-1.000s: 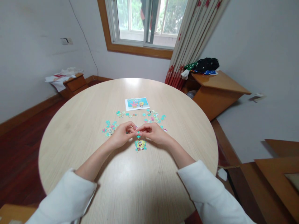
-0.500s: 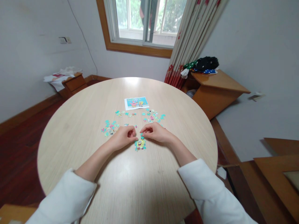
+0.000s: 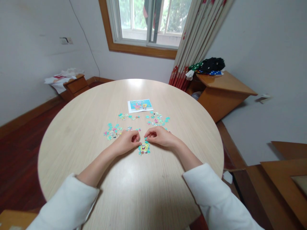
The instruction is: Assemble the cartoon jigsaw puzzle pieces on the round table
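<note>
A small joined section of jigsaw puzzle [image 3: 144, 148], with a yellow cartoon face on teal, lies flat on the table between my hands. My left hand [image 3: 128, 140] has its fingers curled in, and its thumb tip rests at the section's upper left corner, holding it down. At the upper right edge, my right hand [image 3: 158, 135] pinches a teal puzzle piece [image 3: 146, 140] between thumb and fingertips. That piece touches or nearly touches the section; whether it is locked in I cannot tell.
Loose puzzle pieces lie in a left cluster [image 3: 111, 131], a right cluster [image 3: 158, 119] and a back row [image 3: 128, 117]. Behind them is a printed reference picture [image 3: 140, 106]. Everything sits on a round wooden table [image 3: 134, 188]. A wooden cabinet [image 3: 223, 92] with cloths stands at the back right.
Almost nothing differs. Both hands keep their places at the puzzle section, with only a very slight shift of the right hand's fingers.
</note>
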{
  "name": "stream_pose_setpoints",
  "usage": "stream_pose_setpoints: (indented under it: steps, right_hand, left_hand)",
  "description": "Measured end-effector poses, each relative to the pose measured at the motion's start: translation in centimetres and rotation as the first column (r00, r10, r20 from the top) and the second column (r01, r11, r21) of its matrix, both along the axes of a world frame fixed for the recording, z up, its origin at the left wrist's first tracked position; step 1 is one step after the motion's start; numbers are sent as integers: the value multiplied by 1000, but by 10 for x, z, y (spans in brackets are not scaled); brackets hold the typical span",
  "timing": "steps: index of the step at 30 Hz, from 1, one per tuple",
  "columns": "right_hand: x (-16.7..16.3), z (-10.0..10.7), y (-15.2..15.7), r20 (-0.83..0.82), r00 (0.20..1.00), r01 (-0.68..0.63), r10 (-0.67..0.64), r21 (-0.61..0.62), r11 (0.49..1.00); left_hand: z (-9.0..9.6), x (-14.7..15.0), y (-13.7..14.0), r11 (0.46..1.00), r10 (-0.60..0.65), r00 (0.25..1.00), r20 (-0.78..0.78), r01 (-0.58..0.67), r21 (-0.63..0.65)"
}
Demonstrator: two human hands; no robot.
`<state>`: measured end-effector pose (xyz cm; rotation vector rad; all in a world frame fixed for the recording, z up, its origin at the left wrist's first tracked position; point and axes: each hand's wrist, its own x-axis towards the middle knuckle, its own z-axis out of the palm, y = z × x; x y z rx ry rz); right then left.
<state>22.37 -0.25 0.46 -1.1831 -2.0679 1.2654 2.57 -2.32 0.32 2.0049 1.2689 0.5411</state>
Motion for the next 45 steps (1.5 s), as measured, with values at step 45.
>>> stream_pose_setpoints:
  steps: [45]
  right_hand:
    - [94, -7, 40, 159, 759, 635, -632, 33, 772]
  left_hand:
    - [10, -15, 10, 906, 309, 931, 194, -350, 238]
